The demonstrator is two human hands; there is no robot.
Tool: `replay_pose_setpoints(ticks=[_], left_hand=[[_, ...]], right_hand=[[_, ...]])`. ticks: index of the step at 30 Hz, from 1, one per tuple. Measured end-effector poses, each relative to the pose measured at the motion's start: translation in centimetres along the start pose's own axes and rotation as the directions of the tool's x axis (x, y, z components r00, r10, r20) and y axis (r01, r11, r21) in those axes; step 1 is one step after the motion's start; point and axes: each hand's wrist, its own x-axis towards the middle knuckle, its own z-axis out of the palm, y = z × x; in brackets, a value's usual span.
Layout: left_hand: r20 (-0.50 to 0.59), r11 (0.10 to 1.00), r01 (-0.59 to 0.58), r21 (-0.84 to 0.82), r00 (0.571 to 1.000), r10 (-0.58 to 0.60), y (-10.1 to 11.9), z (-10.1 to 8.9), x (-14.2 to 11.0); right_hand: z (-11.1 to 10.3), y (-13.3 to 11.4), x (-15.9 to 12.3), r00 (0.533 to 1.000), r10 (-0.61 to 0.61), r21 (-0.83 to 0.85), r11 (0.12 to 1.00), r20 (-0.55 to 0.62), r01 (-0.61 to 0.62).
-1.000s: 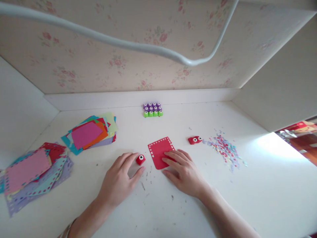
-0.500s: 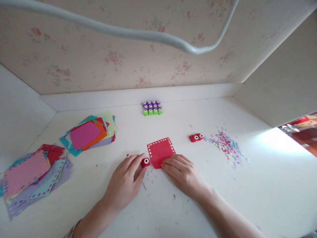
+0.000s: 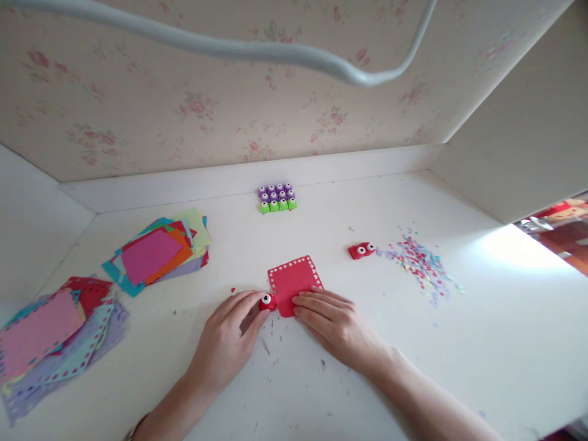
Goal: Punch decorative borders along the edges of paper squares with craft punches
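A red paper card (image 3: pixel 294 283) with small holes punched along its edges lies on the white table (image 3: pixel 294 367). My right hand (image 3: pixel 333 321) rests flat on the card's near edge, fingers stretched out. My left hand (image 3: pixel 227 340) pinches a small red hole punch (image 3: pixel 267 301) with thumb and fingers and holds it against the card's near left corner. A tiny red scrap (image 3: pixel 233 290) lies just left of the punch.
Two more red punches (image 3: pixel 361 250) sit to the right beside a heap of paper confetti (image 3: pixel 420 264). A block of purple and green punches (image 3: pixel 277 198) stands at the back wall. Stacks of coloured cards (image 3: pixel 158 252) and punched cards (image 3: pixel 50 331) lie at left.
My left hand slid the red punch to the right until it met the card's corner. My right hand drew back toward the card's near edge. The view drifted slightly.
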Motion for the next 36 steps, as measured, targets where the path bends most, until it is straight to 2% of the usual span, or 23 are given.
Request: replay_pose_setpoints(ticks=[6,16,18,21,24,28,36], left_hand=[[0.000,1.000,0.019,-0.024,1.000,-0.019,-0.34,0.06,-0.06],[-0.020,0.997,-0.068,0.022,0.997,0.068,-0.24,0.18,-0.15],[-0.020,0.998,-0.064,0.027,0.998,0.065,-0.23,0.13,-0.21],[0.003,0.999,-0.036,0.017,0.999,0.036,-0.18,-0.07,-0.34],[0.014,0.999,-0.036,0.021,0.999,0.036,-0.07,-0.26,-0.49],[0.011,0.998,-0.058,0.034,0.998,0.058,0.06,-0.31,-0.54],[0.004,0.992,-0.113,0.055,0.994,0.113,0.00,-0.23,-0.40]], right_hand=[[0.22,-0.05,-0.14,1.000,0.011,0.031,0.999,-0.010,-0.011],[-0.21,-0.54,0.38,0.998,-0.012,0.060,0.998,0.064,0.008],[-0.36,-0.57,0.45,0.999,0.033,0.055,0.998,0.027,-0.035],[-0.29,-0.30,0.29,0.983,0.179,-0.024,0.983,-0.028,-0.180],[-0.03,0.06,0.03,0.961,0.276,-0.114,0.955,0.008,-0.273],[0.08,0.17,-0.02,0.955,0.285,-0.121,0.954,0.085,-0.274],[-0.19,0.01,0.14,0.947,0.293,-0.109,0.954,0.134,-0.280]])
